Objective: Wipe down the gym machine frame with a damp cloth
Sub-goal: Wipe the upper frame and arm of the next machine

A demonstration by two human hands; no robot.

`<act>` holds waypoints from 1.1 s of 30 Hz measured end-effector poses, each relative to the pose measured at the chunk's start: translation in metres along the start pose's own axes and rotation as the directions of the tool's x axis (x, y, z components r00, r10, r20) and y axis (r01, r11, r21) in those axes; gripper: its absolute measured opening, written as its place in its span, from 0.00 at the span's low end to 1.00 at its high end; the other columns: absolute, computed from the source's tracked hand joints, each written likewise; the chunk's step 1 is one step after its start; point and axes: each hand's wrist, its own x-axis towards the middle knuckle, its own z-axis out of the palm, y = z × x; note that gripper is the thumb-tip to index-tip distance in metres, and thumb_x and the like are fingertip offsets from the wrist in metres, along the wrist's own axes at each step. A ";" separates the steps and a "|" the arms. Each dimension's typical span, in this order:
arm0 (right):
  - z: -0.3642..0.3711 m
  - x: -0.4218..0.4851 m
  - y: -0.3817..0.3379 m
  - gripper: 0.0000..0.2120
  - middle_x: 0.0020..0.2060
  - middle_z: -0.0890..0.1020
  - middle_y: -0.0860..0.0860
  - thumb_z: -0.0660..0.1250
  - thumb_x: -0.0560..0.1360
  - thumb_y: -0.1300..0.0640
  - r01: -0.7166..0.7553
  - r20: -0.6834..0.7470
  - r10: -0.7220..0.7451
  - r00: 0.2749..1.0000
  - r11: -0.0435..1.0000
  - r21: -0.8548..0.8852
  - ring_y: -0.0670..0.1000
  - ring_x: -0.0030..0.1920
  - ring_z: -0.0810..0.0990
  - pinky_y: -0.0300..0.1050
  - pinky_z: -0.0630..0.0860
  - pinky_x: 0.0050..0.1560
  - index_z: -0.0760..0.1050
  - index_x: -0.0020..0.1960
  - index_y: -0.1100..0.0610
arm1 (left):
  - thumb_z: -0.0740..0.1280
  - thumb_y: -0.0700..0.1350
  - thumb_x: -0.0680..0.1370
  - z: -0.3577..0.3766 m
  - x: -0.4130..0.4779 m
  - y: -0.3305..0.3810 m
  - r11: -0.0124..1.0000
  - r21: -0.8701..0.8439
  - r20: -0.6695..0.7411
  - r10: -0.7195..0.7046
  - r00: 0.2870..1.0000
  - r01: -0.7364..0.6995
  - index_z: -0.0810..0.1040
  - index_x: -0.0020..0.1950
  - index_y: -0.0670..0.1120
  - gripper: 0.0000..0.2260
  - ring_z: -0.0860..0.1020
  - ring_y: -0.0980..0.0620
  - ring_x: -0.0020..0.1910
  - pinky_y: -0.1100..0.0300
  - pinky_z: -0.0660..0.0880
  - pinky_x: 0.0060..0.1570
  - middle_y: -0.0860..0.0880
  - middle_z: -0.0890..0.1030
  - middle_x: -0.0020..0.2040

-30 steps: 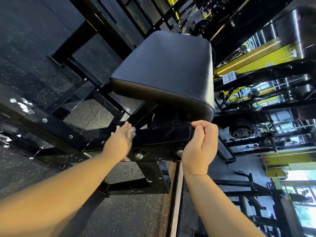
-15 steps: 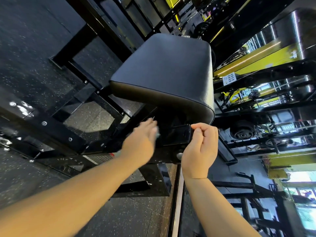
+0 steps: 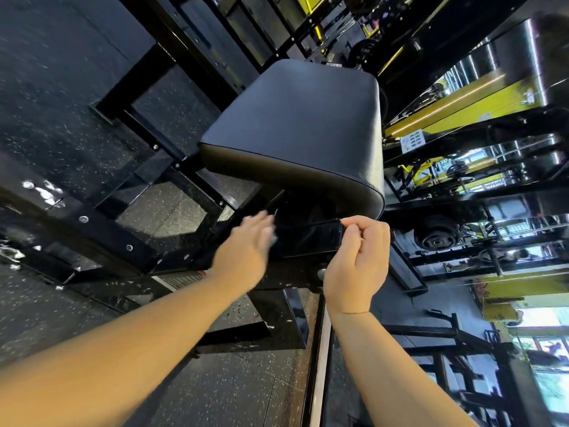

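Your left hand [image 3: 243,254] is flat on the cloth [image 3: 273,239], bit blurry; right hand [image 3: 357,263] pinches the frame bar [image 3: 308,238] between them.

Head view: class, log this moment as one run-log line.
left hand: flat on cloth against frame bar | right hand: fingers curled on its end | seat pad: above both hands

The pad [image 3: 301,124] overhangs the frame bar [image 3: 308,238], leaving a narrow gap.
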 end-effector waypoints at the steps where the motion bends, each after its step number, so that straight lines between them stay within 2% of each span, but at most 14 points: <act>1: 0.000 -0.001 0.001 0.12 0.42 0.74 0.43 0.53 0.77 0.55 0.064 0.010 -0.064 0.998 0.997 -0.031 0.48 0.43 0.74 0.42 0.70 0.43 0.75 0.45 0.50 | 0.50 0.48 0.83 0.002 -0.003 0.026 0.993 -0.009 0.013 0.117 0.993 -0.117 0.61 0.74 0.50 0.19 0.51 0.61 0.72 0.63 0.47 0.71 0.61 0.56 0.71; 4: -0.002 -0.007 0.005 0.14 0.47 0.77 0.52 0.55 0.79 0.57 0.243 0.053 -0.238 0.970 0.962 -0.128 0.48 0.48 0.73 0.43 0.70 0.48 0.79 0.47 0.58 | 0.50 0.47 0.83 0.005 -0.007 0.031 0.974 0.002 0.022 0.226 0.974 -0.226 0.59 0.74 0.50 0.19 0.49 0.61 0.72 0.64 0.42 0.71 0.61 0.54 0.71; 7: -0.002 -0.015 0.012 0.14 0.53 0.77 0.53 0.55 0.79 0.55 0.266 0.072 -0.257 0.964 0.948 -0.176 0.48 0.53 0.71 0.46 0.72 0.51 0.79 0.50 0.57 | 0.47 0.48 0.83 -0.007 -0.001 -0.045 0.990 0.085 0.031 -0.113 0.993 0.110 0.59 0.75 0.49 0.19 0.47 0.51 0.76 0.55 0.41 0.73 0.53 0.55 0.76; 10: 0.000 -0.019 0.012 0.14 0.55 0.77 0.51 0.56 0.79 0.54 0.208 0.046 -0.203 0.978 0.962 -0.176 0.47 0.55 0.70 0.49 0.74 0.50 0.79 0.50 0.55 | 0.45 0.48 0.84 -0.016 0.000 -0.082 0.914 0.034 0.063 -0.406 0.912 0.404 0.58 0.76 0.47 0.21 0.44 0.46 0.76 0.49 0.40 0.73 0.48 0.52 0.78; 12: 0.000 -0.018 0.007 0.15 0.54 0.77 0.48 0.54 0.78 0.54 0.185 0.024 -0.183 0.983 0.970 -0.156 0.46 0.55 0.71 0.42 0.72 0.50 0.79 0.50 0.55 | 0.47 0.48 0.84 -0.010 -0.002 -0.057 0.936 -0.018 0.001 -0.351 0.936 0.351 0.60 0.75 0.47 0.20 0.45 0.48 0.76 0.51 0.42 0.73 0.49 0.54 0.77; 14: -0.002 -0.016 0.005 0.15 0.54 0.77 0.46 0.53 0.78 0.55 0.149 0.026 -0.148 0.989 0.987 -0.059 0.48 0.55 0.74 0.39 0.70 0.54 0.77 0.51 0.55 | 0.49 0.48 0.83 0.002 -0.009 -0.010 0.987 -0.062 -0.055 -0.151 0.987 0.147 0.60 0.75 0.49 0.19 0.47 0.53 0.76 0.59 0.43 0.71 0.54 0.55 0.76; 16: -0.007 -0.014 0.002 0.14 0.52 0.78 0.46 0.52 0.79 0.55 0.061 0.021 -0.064 0.998 0.992 0.110 0.50 0.54 0.77 0.46 0.73 0.56 0.75 0.55 0.55 | 0.49 0.48 0.83 0.010 -0.022 0.037 0.992 -0.056 -0.090 0.105 0.990 -0.110 0.58 0.75 0.51 0.19 0.45 0.60 0.74 0.62 0.42 0.71 0.61 0.52 0.73; 18: -0.013 -0.011 -0.001 0.14 0.51 0.79 0.48 0.52 0.80 0.56 -0.058 0.014 0.057 0.998 0.971 0.231 0.49 0.53 0.78 0.46 0.75 0.55 0.74 0.57 0.56 | 0.50 0.48 0.83 0.016 -0.028 0.053 0.971 -0.062 -0.074 0.227 0.971 -0.232 0.58 0.75 0.52 0.19 0.46 0.63 0.72 0.65 0.41 0.71 0.62 0.53 0.72; 21: -0.014 -0.022 -0.008 0.13 0.54 0.77 0.54 0.51 0.82 0.59 -0.262 0.043 0.262 0.964 0.907 0.329 0.42 0.52 0.75 0.29 0.73 0.46 0.74 0.57 0.56 | 0.49 0.47 0.83 0.008 -0.018 0.015 0.994 -0.094 -0.094 0.043 0.995 -0.052 0.61 0.74 0.50 0.19 0.50 0.57 0.75 0.63 0.43 0.72 0.54 0.60 0.75; 24: -0.012 -0.048 -0.012 0.14 0.65 0.72 0.49 0.52 0.82 0.55 -0.312 0.072 0.306 0.949 0.893 0.325 0.40 0.64 0.70 0.27 0.70 0.53 0.70 0.62 0.45 | 0.47 0.47 0.84 0.000 -0.010 -0.004 0.975 0.014 -0.018 -0.222 0.975 0.222 0.60 0.75 0.47 0.20 0.49 0.50 0.76 0.54 0.44 0.74 0.49 0.58 0.77; 26: -0.015 -0.057 -0.009 0.15 0.71 0.66 0.47 0.52 0.83 0.56 -0.335 0.104 0.320 0.942 0.873 0.355 0.34 0.67 0.66 0.24 0.67 0.57 0.66 0.67 0.45 | 0.47 0.48 0.84 0.008 -0.010 0.028 0.995 0.053 0.000 -0.083 0.997 0.083 0.59 0.75 0.48 0.20 0.48 0.52 0.76 0.54 0.46 0.74 0.51 0.56 0.77; 29: -0.019 -0.058 -0.005 0.17 0.72 0.64 0.43 0.51 0.81 0.48 -0.349 0.142 0.319 0.937 0.872 0.343 0.34 0.70 0.61 0.29 0.62 0.66 0.64 0.69 0.42 | 0.49 0.49 0.83 0.013 -0.020 0.061 0.987 0.018 -0.017 0.157 0.987 -0.157 0.59 0.75 0.52 0.19 0.47 0.60 0.74 0.60 0.44 0.72 0.56 0.57 0.75; 31: -0.017 -0.060 -0.004 0.19 0.73 0.61 0.45 0.50 0.80 0.49 -0.321 0.135 0.292 0.947 0.896 0.307 0.33 0.70 0.59 0.25 0.62 0.63 0.62 0.71 0.45 | 0.48 0.48 0.83 0.006 -0.016 0.039 0.987 0.069 -0.031 0.145 0.989 -0.143 0.60 0.75 0.50 0.19 0.49 0.56 0.75 0.60 0.42 0.71 0.53 0.59 0.76; 33: -0.011 -0.068 -0.004 0.23 0.75 0.56 0.41 0.49 0.81 0.48 -0.265 0.087 0.253 0.964 0.946 0.186 0.37 0.74 0.53 0.39 0.59 0.72 0.56 0.75 0.47 | 0.46 0.47 0.84 -0.002 -0.009 0.002 0.995 0.100 0.006 -0.018 1.000 0.017 0.58 0.76 0.48 0.20 0.49 0.51 0.76 0.58 0.40 0.72 0.51 0.57 0.77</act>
